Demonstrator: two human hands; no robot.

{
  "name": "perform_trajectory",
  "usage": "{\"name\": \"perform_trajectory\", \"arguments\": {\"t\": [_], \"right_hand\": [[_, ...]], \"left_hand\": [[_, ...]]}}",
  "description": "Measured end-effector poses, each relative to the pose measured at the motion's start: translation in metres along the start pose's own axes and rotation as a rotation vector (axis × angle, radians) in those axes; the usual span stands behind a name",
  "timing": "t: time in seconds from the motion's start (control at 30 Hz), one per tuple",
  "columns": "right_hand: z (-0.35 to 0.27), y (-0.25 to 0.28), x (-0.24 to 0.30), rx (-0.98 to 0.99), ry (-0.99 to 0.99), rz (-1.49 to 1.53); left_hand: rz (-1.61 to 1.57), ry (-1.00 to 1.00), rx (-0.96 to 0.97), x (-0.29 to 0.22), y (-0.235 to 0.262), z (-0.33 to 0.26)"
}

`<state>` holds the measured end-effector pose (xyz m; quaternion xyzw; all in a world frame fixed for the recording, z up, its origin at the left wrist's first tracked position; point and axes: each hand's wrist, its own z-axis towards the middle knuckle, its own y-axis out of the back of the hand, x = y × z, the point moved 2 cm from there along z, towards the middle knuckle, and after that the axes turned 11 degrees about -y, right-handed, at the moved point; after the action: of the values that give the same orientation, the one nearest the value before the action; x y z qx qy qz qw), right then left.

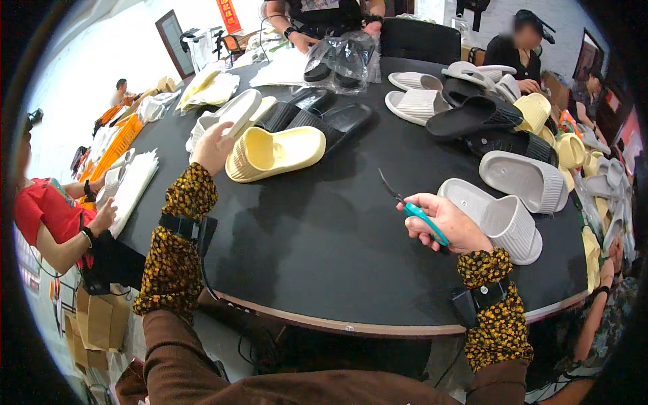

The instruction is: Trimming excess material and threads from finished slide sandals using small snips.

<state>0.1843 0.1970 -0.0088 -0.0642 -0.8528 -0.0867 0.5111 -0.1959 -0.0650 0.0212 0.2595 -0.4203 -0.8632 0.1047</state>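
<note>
My right hand is closed round a pair of small teal-handled scissors, held over the table with the thin dark blades pointing away to the left. Just right of that hand lies a grey slide sandal. At the left, my left hand grips the near end of a pale grey slide sandal; its fingers are partly hidden. A yellow slide sandal sits right beside this hand, with black slide sandals behind it.
The black table curves round in front of me. A pile of grey, black and yellow sandals covers its right side. Across the table, a person handles bagged black sandals. A person in red works at the left beside white bags.
</note>
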Motion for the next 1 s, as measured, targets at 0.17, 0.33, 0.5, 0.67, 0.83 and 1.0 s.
{"name": "perform_trajectory", "arguments": {"t": [0.17,0.33,0.5,0.67,0.83,1.0], "right_hand": [[-0.002,0.003,-0.003,-0.017,-0.01,0.005],[0.0,-0.001,0.001,-0.003,-0.01,0.012],[0.0,0.002,-0.002,-0.014,-0.024,0.012],[0.0,0.0,0.0,-0.007,-0.021,0.036],[0.0,0.0,0.0,-0.006,-0.007,0.022],[0.004,0.002,-0.006,-0.014,0.011,0.07]], "left_hand": [[0.614,0.062,0.141,0.021,0.01,0.006],[0.836,0.092,0.222,0.053,0.003,0.005],[0.836,-0.011,0.272,0.039,0.005,0.018],[0.522,0.107,0.093,0.049,0.059,0.061],[0.013,0.051,-0.119,0.014,0.126,0.094],[-0.336,0.014,-0.115,-0.078,0.135,0.096]]}}
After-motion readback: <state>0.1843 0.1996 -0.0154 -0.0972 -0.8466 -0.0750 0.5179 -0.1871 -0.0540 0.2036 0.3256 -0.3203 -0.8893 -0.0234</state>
